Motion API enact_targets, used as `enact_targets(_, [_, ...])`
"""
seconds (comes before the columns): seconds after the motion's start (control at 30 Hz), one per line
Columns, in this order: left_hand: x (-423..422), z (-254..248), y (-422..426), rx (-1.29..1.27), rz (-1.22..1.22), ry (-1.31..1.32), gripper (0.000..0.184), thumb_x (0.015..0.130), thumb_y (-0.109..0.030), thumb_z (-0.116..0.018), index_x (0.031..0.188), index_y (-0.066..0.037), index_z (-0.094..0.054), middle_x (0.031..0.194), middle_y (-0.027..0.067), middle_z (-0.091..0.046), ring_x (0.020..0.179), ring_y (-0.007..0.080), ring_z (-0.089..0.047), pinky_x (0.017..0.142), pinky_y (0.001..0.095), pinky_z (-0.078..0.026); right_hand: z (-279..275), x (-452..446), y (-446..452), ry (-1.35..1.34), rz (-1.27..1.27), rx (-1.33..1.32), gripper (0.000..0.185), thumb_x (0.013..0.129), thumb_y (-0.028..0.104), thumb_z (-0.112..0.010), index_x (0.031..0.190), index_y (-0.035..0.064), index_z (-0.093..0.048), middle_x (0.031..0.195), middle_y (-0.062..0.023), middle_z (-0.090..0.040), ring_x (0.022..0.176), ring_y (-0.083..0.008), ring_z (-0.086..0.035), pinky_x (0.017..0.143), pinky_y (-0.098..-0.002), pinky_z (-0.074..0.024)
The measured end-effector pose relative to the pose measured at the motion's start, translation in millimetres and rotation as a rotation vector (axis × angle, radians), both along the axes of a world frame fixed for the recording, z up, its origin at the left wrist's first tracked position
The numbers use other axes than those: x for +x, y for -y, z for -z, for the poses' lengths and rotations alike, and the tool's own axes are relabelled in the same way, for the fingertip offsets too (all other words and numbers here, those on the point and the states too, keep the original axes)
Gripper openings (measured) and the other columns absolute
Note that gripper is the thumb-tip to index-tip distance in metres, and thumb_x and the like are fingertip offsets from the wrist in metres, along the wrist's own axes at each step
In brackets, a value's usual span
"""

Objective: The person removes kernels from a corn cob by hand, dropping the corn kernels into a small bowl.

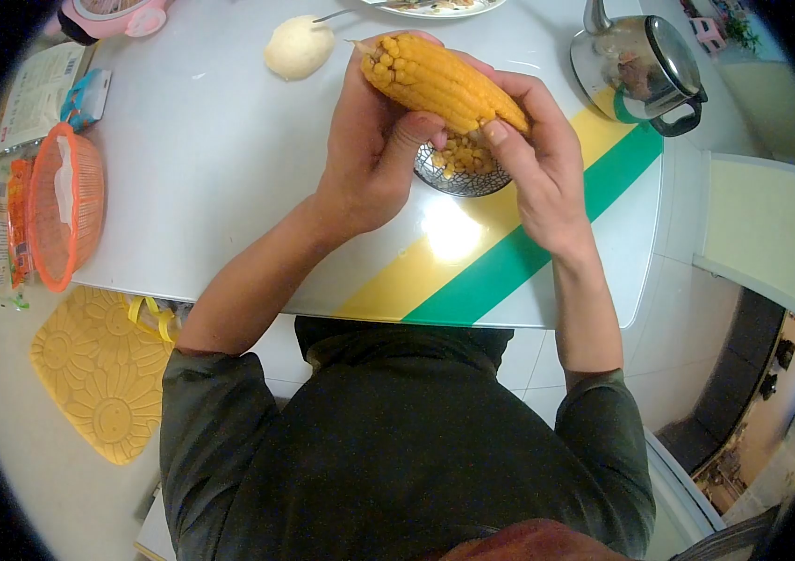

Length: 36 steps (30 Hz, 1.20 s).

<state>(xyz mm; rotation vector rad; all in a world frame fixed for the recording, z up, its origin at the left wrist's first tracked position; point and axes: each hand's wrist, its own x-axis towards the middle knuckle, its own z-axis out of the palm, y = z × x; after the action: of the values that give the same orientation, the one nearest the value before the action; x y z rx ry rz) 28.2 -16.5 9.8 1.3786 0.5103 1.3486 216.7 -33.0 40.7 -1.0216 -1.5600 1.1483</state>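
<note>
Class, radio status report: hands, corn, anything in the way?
Left hand and right hand gripping corn cob. Bowl holding loose kernels, partly hidden. No obstruction seen.

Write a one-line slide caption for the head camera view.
Left hand and right hand hold a yellow corncob over a patterned bowl of loose kernels.

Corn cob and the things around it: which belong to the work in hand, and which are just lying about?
In use:
corn cob, held in left hand and right hand
bowl below it
loose kernels in the bowl

Apparently just lying about:
pale round lump
orange basket
kettle with dark handle
plate at the top edge
</note>
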Motion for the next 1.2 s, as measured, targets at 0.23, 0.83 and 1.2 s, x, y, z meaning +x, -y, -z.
enact_targets(0.23, [1.3,-0.8,-0.1,0.040,-0.025,-0.021,0.041,0.104,0.000,-0.051,0.141,-0.002,-0.034,0.125,0.0115,-0.057,0.091,0.0118,-0.055,0.084,0.0270,-0.050,-0.9,-3.5,0.0,-0.048,0.003,0.003,0.034,0.101,0.019,-0.064,0.126,-0.0036,-0.057,0.109,-0.0093,-0.065,0.101,-0.0131,-0.060,0.091,-0.0286,-0.0496])
enact_targets(0.83, [-0.4,-0.7,1.3,0.030,-0.034,-0.050,0.042,0.102,0.003,-0.052,0.140,-0.002,-0.035,0.126,0.0109,-0.058,0.092,0.0117,-0.054,0.084,0.0265,-0.050,-0.5,-3.7,-0.2,-0.041,0.006,0.003,0.032,0.102,0.014,-0.058,0.127,-0.0049,-0.054,0.113,-0.0102,-0.065,0.103,-0.0133,-0.060,0.093,-0.0295,-0.0499])
enact_targets(1.2, [-0.8,2.1,-1.4,0.065,-0.031,-0.061,0.043,0.102,0.001,-0.053,0.140,-0.002,-0.034,0.126,0.0112,-0.057,0.092,0.0122,-0.055,0.083,0.0270,-0.050,7.1,-8.4,-2.6,-0.122,0.051,-0.010,0.030,0.101,0.019,-0.066,0.121,-0.0032,-0.059,0.105,-0.0077,-0.067,0.097,-0.0123,-0.060,0.089,-0.0280,-0.0503])
